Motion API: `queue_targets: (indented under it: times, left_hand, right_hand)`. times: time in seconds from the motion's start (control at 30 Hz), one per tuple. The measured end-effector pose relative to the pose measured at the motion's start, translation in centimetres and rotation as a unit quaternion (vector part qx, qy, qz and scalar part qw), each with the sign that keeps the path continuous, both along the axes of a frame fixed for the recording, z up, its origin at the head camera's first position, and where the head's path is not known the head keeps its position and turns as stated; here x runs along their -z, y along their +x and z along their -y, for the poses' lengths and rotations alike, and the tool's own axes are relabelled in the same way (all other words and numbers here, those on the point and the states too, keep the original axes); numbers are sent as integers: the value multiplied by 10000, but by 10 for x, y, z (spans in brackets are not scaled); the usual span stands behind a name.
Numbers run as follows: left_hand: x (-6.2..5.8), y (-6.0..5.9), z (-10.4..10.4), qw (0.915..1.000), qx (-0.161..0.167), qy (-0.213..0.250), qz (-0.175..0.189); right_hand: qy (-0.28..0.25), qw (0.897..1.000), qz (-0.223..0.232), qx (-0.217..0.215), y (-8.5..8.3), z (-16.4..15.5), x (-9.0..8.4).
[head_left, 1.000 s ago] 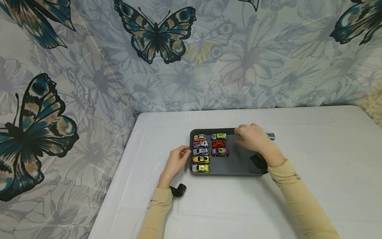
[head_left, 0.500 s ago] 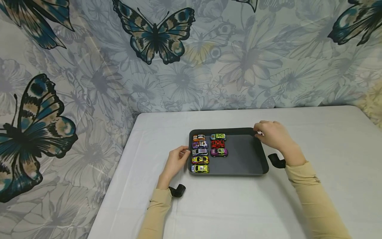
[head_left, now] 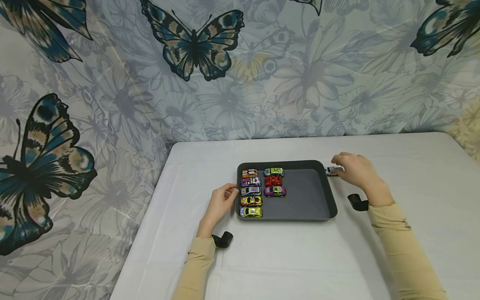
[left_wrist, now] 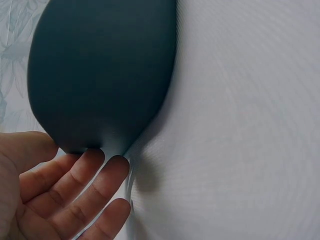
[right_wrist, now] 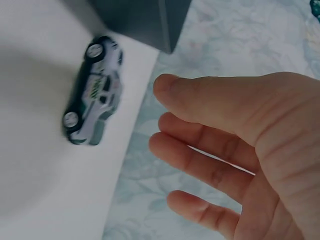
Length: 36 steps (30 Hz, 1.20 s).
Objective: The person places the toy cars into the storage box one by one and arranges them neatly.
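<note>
A dark grey tray (head_left: 303, 196) sits mid-table with several toy cars parked in two columns at its left end (head_left: 252, 191). My left hand (head_left: 229, 192) rests against the tray's left rim. In the left wrist view its straight fingers (left_wrist: 95, 175) touch the tray's outer wall (left_wrist: 100, 70). A small white toy car (head_left: 331, 171) stands on the table just outside the tray's far right corner. My right hand (head_left: 339, 166) hovers beside it, fingers relaxed. The right wrist view shows the white car (right_wrist: 95, 92) a short gap from my empty right hand (right_wrist: 165, 120).
A white cloth covers the table (head_left: 285, 258). A butterfly-print curtain (head_left: 195, 46) hangs behind and to the left. The right half of the tray floor is bare. Black wrist straps (head_left: 358, 203) sit on both wrists.
My right hand has moved right, from above the tray's middle to beyond its right rim, next to the white car. The left hand has stayed at the tray's left edge.
</note>
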<state>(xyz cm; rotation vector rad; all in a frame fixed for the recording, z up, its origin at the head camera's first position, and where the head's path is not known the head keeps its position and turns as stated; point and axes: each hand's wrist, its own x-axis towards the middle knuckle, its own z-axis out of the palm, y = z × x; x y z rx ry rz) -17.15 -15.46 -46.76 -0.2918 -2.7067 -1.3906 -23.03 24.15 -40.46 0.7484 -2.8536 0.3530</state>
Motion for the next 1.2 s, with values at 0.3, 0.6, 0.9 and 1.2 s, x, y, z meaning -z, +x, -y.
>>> queue_targets:
  times: [0.3,0.6,0.9,1.2]
  left_hand:
    - [1,-1,0,9999,-69,5,94]
    - [0,0,-1,9999,-97,33,103]
    - [0,-1,-1,10000,-79,46,37]
    - [2,-2,0,9999,-57,97,28]
  right_hand:
    - [-50,10000,-34,-27,-4,-7,11]
    - [-107,9998,137,-12,-10,-12,24]
    - [-20,9995,328,40,-14,-11,30]
    - [-38,9996,265,34,-18,-12,35]
